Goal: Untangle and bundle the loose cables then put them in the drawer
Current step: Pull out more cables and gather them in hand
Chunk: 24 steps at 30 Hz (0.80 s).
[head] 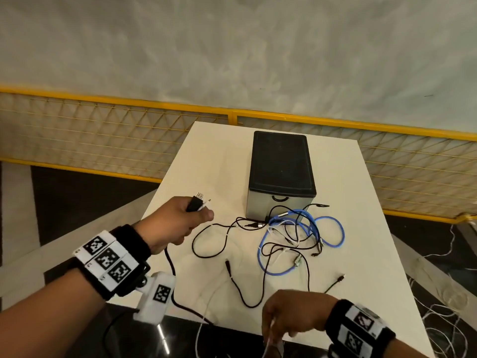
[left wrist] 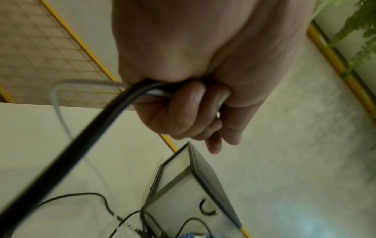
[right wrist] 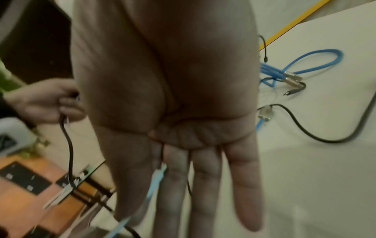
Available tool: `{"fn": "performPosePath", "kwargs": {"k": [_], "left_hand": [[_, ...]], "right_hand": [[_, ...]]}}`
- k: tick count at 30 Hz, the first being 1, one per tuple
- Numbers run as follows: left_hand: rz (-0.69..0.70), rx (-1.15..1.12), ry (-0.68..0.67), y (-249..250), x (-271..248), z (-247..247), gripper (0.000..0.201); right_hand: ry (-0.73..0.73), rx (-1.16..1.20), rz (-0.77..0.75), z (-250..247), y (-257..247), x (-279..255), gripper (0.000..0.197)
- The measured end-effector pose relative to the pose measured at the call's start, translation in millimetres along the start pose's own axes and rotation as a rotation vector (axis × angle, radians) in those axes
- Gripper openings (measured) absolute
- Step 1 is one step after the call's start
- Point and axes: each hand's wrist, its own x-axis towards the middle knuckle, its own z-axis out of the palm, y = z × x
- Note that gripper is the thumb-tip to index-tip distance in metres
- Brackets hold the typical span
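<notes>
My left hand (head: 180,218) is raised over the table's left side. It grips the plug ends (head: 197,201) of a thick black cable (head: 169,262) and a thin white cable (head: 204,313), which both hang over the near edge. The left wrist view shows my left hand (left wrist: 193,104) with its fingers curled round the black cable (left wrist: 91,132) and the white cable (left wrist: 59,109). My right hand (head: 291,313) is at the near edge, fingers straight and pointing down (right wrist: 183,177), with thin cables running between them. A tangle of black, white and blue cables (head: 296,236) lies before the shut drawer box (head: 281,171).
The white table (head: 206,156) is narrow, with a yellow mesh fence (head: 103,135) behind it. A loose black cable end (head: 340,277) lies near the right edge. More white cables (head: 438,319) trail on the dark floor to the right.
</notes>
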Motion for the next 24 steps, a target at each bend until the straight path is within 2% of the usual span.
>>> {"fn": "performPosePath", "kwargs": {"k": [2,4,7,9,11,13,16,18,21,24], "left_hand": [[-0.017,-0.008,-0.015,2.2,-1.6,-9.2,0.017],[-0.01,0.009,-0.026,2.0,-4.4,-15.0,0.018],[-0.013,0.069,-0.028,-2.2,-7.8,-19.4,0.015],[-0.02,0.12,-0.025,-4.7,-10.8,-21.2,0.015],[-0.031,0.134,-0.011,-6.7,-13.1,-22.7,0.022],[-0.047,0.114,0.0,-8.9,-15.0,-24.7,0.031],[-0.051,0.099,0.024,-9.5,-18.6,-28.1,0.028],[-0.044,0.086,0.052,-10.6,-19.6,-29.8,0.032],[-0.021,0.038,0.056,-12.3,-17.1,-28.9,0.041],[-0.028,0.007,0.066,-11.9,-10.6,-25.7,0.041]], "right_hand": [[-0.077,-0.232,0.031,4.5,4.9,5.6,0.027],[-0.031,-0.338,0.077,1.7,8.8,9.9,0.034],[0.296,-0.362,0.075,-11.9,15.0,25.5,0.043],[0.519,-0.375,0.057,-19.9,14.2,45.6,0.041],[0.625,-0.425,0.085,-18.8,8.8,69.4,0.032],[0.612,-0.505,0.116,-8.7,3.1,90.7,0.026],[0.57,-0.593,0.153,10.1,0.3,107.9,0.031],[0.572,-0.647,0.143,17.8,1.2,114.8,0.036],[0.563,-0.677,0.132,23.2,-1.5,115.2,0.031],[0.395,-0.676,0.17,15.2,-4.7,100.2,0.024]]}}
